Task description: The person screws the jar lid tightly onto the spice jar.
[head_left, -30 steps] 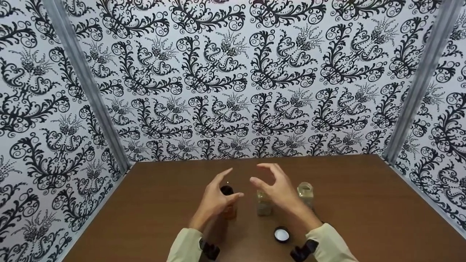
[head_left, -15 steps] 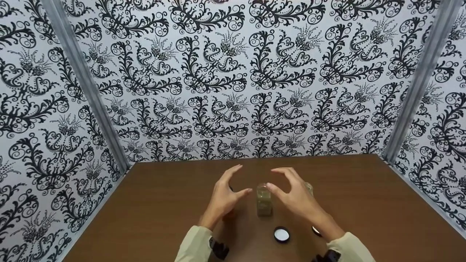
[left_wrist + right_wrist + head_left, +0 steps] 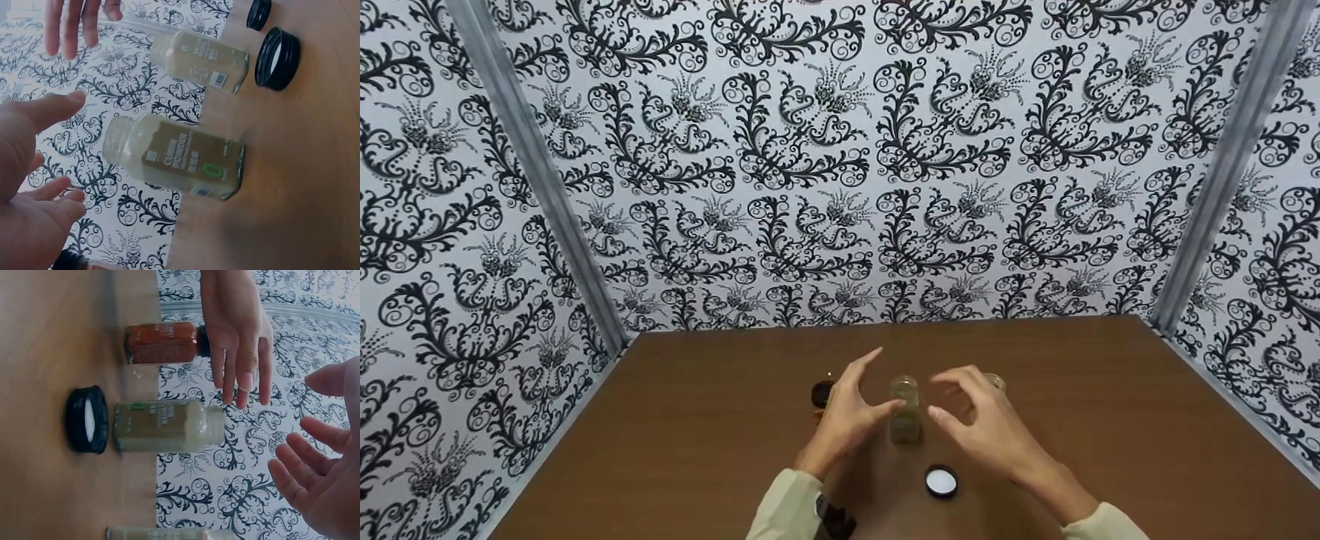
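An uncapped glass jar labelled cumin powder (image 3: 185, 160) stands upright on the table, also seen in the head view as the middle jar (image 3: 906, 424). My left hand (image 3: 847, 420) hovers just left of it, thumb and fingers spread, holding nothing. On its other side is my right hand (image 3: 994, 431), fingers loosely curved, also holding nothing. A black lid (image 3: 941, 481) lies white side up in front of the jar. Left of it stands a red-filled spice jar (image 3: 163, 343) with its black cap on, partly hidden by my left hand in the head view.
Behind my right hand stands a second uncapped jar of pale powder (image 3: 202, 62), mostly hidden in the head view. Near it lies another black lid (image 3: 259, 14). Patterned walls (image 3: 840, 165) enclose the brown table (image 3: 697, 420) at the back and sides.
Both hands have moved right. My left hand went from the red jar to beside the cumin jar; my right hand moved off the cumin jar and now hides the second lid. The jars stayed put.
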`<state>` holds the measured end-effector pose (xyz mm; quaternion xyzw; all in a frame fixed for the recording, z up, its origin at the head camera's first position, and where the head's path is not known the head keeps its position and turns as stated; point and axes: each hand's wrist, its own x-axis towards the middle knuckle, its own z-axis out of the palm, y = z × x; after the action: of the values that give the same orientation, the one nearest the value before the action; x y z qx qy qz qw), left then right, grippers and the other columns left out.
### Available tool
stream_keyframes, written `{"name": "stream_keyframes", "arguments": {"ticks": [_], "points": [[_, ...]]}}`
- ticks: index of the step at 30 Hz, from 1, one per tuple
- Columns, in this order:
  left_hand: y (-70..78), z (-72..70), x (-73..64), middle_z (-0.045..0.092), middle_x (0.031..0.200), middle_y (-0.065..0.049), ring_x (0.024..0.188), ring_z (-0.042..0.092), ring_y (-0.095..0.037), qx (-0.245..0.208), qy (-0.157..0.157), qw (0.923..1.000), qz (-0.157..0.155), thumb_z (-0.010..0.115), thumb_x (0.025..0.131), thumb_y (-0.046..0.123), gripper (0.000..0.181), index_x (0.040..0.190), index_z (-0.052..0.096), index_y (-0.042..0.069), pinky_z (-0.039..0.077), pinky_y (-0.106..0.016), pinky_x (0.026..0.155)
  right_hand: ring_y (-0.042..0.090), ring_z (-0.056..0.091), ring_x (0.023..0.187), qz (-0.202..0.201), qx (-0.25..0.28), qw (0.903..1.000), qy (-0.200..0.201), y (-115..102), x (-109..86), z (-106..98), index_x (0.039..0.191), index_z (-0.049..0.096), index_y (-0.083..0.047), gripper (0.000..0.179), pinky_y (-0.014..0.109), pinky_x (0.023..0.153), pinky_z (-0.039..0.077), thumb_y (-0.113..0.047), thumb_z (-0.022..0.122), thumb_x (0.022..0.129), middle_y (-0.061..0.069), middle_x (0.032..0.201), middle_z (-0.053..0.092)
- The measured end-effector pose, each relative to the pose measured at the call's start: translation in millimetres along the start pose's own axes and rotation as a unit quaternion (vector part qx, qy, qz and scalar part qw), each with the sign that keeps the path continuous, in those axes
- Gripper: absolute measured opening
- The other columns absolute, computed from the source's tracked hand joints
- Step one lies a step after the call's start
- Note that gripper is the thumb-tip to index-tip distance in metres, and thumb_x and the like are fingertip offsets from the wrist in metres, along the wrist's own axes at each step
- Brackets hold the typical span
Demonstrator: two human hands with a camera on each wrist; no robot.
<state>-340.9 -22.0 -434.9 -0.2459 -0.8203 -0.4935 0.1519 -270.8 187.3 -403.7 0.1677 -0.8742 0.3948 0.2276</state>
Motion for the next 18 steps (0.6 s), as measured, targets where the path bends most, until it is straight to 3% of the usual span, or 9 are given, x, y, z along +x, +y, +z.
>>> {"name": "stream_keyframes", "arguments": {"ticks": [5, 10, 18], "points": [[-8.0, 12.6, -1.0, 0.054, 0.147, -0.016, 0.137, 0.050, -0.035, -0.001, -0.005, 0.9999, -0.013, 0.086, 0.079, 0.021, 0.078, 0.147, 0.049, 0.010, 0.041, -0.049, 0.114, 0.012, 0.055, 0.095, -0.032, -0.011, 0.9994, -0.010, 6.7, -10.5, 2.1, 0.101, 0.065, -0.019, 0.021, 0.021, 0.073, 0.049, -0.014, 0.078, 0.084, -0.010, 0.104, 0.061], [-16.8, 21.7, -3.7, 0.055, 0.145, -0.016, 0.135, 0.052, -0.035, -0.005, -0.007, 0.9993, -0.035, 0.087, 0.078, 0.023, 0.078, 0.146, 0.050, 0.011, 0.043, -0.050, 0.112, 0.003, 0.053, 0.087, -0.051, -0.049, 0.9970, -0.034, 12.6, -19.4, 4.5, 0.105, 0.065, -0.022, 0.026, 0.026, 0.074, 0.048, -0.019, 0.079, 0.083, -0.010, 0.103, 0.061], [-27.9, 33.5, -8.9, 0.058, 0.139, -0.024, 0.129, 0.057, -0.038, -0.074, -0.029, 0.9949, -0.063, 0.087, 0.078, 0.020, 0.082, 0.149, 0.046, 0.012, 0.048, -0.049, 0.107, 0.006, 0.055, 0.092, -0.079, -0.056, 0.9917, -0.085, 25.1, -31.9, 10.7, 0.109, 0.064, -0.019, 0.030, 0.032, 0.078, 0.052, -0.024, 0.080, 0.084, -0.007, 0.105, 0.059]]}}
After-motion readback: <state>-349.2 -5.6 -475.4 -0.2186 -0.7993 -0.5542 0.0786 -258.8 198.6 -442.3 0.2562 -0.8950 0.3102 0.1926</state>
